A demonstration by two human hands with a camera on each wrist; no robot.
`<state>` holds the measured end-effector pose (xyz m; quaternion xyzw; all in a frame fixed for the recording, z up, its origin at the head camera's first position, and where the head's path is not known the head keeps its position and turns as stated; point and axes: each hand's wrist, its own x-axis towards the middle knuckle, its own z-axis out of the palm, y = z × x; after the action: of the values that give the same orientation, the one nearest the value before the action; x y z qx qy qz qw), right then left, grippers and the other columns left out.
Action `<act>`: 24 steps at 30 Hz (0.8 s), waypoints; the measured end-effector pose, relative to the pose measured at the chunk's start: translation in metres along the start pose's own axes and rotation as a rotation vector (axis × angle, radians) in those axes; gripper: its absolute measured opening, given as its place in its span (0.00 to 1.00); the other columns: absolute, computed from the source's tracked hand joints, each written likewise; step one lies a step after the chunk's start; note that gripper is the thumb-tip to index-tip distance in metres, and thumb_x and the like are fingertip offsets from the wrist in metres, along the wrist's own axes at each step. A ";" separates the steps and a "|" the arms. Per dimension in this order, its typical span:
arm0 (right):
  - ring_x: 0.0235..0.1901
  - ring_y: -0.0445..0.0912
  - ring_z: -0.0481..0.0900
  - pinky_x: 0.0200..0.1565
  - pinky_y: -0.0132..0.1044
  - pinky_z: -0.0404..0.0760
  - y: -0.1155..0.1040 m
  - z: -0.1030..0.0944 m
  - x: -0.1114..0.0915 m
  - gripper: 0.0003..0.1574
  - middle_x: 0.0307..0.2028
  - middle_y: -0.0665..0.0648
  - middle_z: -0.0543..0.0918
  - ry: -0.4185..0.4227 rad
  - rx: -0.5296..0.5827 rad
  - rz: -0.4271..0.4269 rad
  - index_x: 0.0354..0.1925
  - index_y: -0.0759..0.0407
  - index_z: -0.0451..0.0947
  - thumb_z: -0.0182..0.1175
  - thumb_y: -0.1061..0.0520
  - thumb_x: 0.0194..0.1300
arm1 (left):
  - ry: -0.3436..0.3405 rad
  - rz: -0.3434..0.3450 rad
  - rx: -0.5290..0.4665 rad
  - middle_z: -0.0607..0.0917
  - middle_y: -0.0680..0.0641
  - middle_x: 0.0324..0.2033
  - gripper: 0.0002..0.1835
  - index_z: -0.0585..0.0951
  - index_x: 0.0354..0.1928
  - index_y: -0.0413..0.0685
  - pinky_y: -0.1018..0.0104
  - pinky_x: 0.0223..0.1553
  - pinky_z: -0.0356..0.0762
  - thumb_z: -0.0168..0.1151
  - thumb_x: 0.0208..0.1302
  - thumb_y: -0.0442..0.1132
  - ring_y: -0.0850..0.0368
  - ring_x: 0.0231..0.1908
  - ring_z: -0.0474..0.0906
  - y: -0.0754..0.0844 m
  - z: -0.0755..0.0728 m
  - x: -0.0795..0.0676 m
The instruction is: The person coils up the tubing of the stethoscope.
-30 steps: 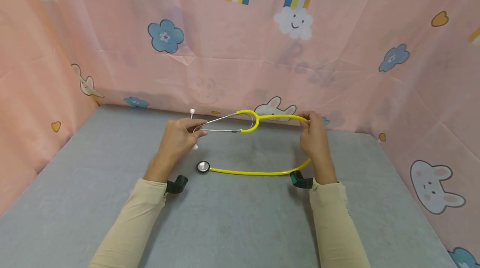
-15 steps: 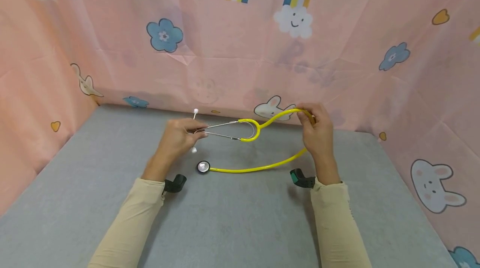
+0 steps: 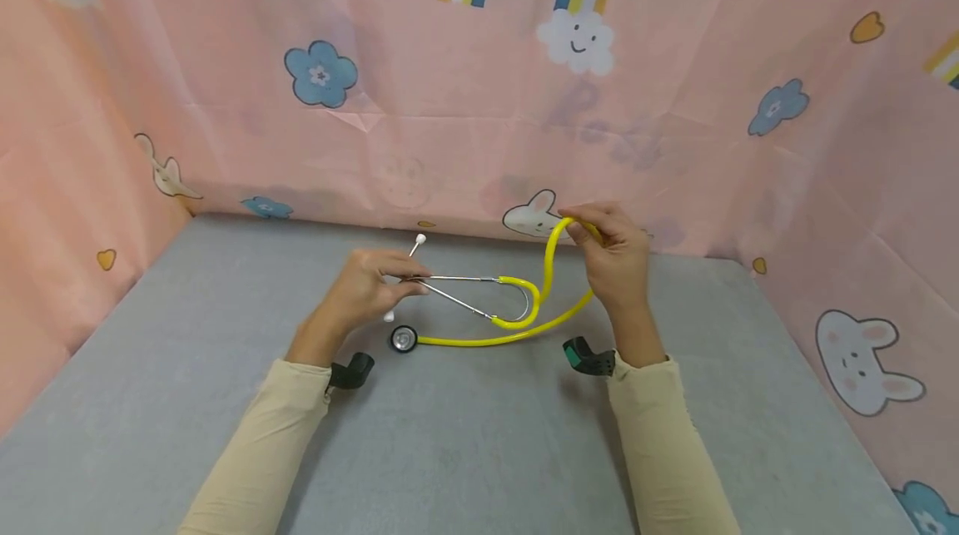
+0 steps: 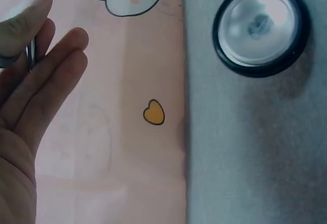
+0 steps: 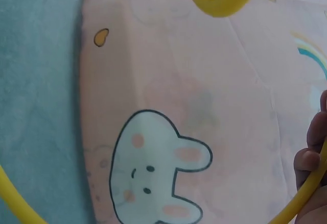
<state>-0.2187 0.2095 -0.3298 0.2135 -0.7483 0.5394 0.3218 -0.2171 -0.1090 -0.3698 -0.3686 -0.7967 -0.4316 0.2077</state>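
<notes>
A stethoscope with yellow tubing [image 3: 549, 265] and thin metal ear tubes [image 3: 460, 278] spans both hands. My left hand [image 3: 367, 285] pinches the ear tubes near the white eartips [image 3: 420, 239], between thumb and fingers. My right hand [image 3: 618, 260] grips the yellow tubing, which arches up into its fingers and loops back down to the left. The round chest piece [image 3: 404, 339], silver with a black rim, lies on the grey table below the left hand. In the left wrist view the chest piece [image 4: 260, 29] shows large at the upper right.
The grey tabletop [image 3: 464, 435] runs back to a pink curtain [image 3: 449, 136] printed with rabbits, flowers and a rainbow. More curtain closes off both sides. A dark wrist camera [image 3: 352, 370] sits on the left wrist, another [image 3: 588, 357] on the right.
The right hand has moved left and the tubing bends more steeply under it. The left hand has lowered slightly to the right, tilting the ear tubes. The chest piece has stayed put.
</notes>
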 end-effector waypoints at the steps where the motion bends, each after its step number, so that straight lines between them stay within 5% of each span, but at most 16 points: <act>1: 0.43 0.38 0.79 0.46 0.23 0.81 0.000 0.002 0.000 0.12 0.40 0.38 0.81 -0.012 0.001 0.001 0.45 0.68 0.86 0.63 0.68 0.63 | -0.002 0.018 -0.001 0.91 0.45 0.30 0.11 0.90 0.34 0.39 0.62 0.34 0.85 0.78 0.45 0.27 0.53 0.31 0.88 0.000 0.001 0.000; 14: 0.33 0.37 0.82 0.38 0.24 0.81 0.000 0.019 -0.005 0.08 0.34 0.35 0.86 -0.176 0.069 0.055 0.39 0.70 0.86 0.67 0.70 0.58 | -0.040 0.101 -0.069 0.90 0.47 0.29 0.11 0.89 0.34 0.40 0.65 0.38 0.85 0.77 0.46 0.26 0.56 0.32 0.88 0.007 0.009 0.005; 19: 0.21 0.36 0.70 0.28 0.24 0.72 -0.002 0.026 -0.009 0.08 0.32 0.38 0.87 -0.217 0.087 0.078 0.38 0.69 0.86 0.67 0.64 0.60 | -0.026 0.134 -0.108 0.90 0.47 0.30 0.10 0.89 0.33 0.42 0.67 0.37 0.84 0.77 0.46 0.26 0.57 0.32 0.87 0.012 0.012 0.006; 24: 0.30 0.34 0.81 0.36 0.23 0.80 -0.006 0.032 -0.013 0.09 0.35 0.49 0.89 -0.262 0.104 0.161 0.39 0.65 0.87 0.67 0.61 0.62 | -0.016 0.183 -0.136 0.89 0.48 0.30 0.10 0.88 0.34 0.41 0.70 0.37 0.84 0.77 0.47 0.26 0.57 0.32 0.86 0.019 0.016 0.008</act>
<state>-0.2135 0.1769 -0.3414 0.2378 -0.7695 0.5691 0.1655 -0.2085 -0.0853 -0.3631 -0.4566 -0.7303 -0.4609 0.2142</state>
